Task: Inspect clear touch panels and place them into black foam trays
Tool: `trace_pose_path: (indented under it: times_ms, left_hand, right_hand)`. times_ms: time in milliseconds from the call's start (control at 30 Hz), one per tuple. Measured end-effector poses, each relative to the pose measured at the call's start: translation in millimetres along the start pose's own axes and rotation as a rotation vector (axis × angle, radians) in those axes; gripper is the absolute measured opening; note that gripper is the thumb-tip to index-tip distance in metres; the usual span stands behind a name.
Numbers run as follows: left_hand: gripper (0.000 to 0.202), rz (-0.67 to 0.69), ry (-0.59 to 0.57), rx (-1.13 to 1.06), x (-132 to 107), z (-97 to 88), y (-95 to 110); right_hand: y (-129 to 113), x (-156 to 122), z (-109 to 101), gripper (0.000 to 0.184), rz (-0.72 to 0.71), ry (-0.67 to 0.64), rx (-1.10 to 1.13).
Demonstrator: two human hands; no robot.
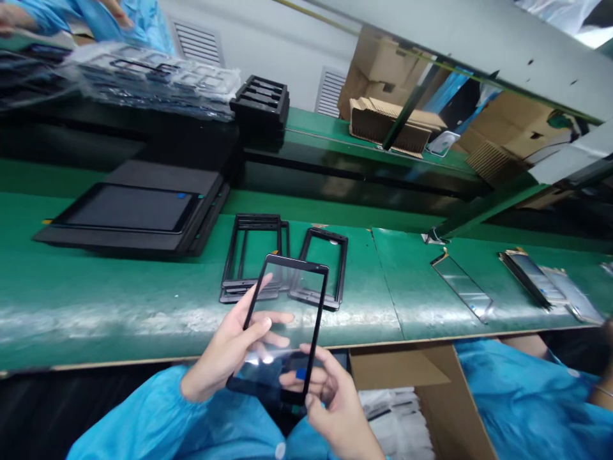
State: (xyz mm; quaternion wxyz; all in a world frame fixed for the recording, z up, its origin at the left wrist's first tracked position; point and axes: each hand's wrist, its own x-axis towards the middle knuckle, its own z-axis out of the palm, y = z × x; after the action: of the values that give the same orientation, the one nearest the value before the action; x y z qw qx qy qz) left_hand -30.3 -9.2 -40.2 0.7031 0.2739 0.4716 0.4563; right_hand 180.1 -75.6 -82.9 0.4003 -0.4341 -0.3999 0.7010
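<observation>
Between my hands, tilted over the front edge of the bench, is a clear tablet touch panel [292, 291] with a black border and a small blue tab near its lower right. My left hand [234, 342] grips its left side, fingers showing through the glass from behind. At the lower right edge, my right hand [335, 402] pinches the panel, thumb in front and fingers behind. Just beyond it on the green bench lie a stack of black frames [230, 255] and another black frame [343, 268], partly behind the panel.
A tablet screen [129, 207] lies on dark foam sheets at left. More glass panels [462, 284] rest at right. Below the bench edge stands a cardboard box [445, 396] holding white packets. Co-workers in blue sleeves [536, 396] are at right and far left. Black trays [261, 102] sit on the shelf.
</observation>
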Motion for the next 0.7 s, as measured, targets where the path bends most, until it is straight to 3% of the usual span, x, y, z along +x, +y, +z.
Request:
trace_pose_path:
  times_ms: [133, 300, 533, 700]
  left_hand:
    - [0.102, -0.018, 0.027, -0.044, -3, 2.5, 0]
    - [0.103, 0.027, 0.003, -0.005, -7, 4.0, -1]
    - [0.108, -0.013, -0.03, 0.033, -12, 3.5, -6]
    - [0.107, -0.041, 0.005, -0.001, -11, 3.2, -11]
  right_hand:
    - [1, 4, -5, 0.057, -0.055, 0.016, -0.078]
    - [-13, 8, -5, 0.062, -0.083, -0.019, -0.001]
    - [-20, 29, -3, 0.052, -0.146, 0.11, 0.085]
    - [-17, 25, -3, 0.044, -0.098, 0.184, 0.127]
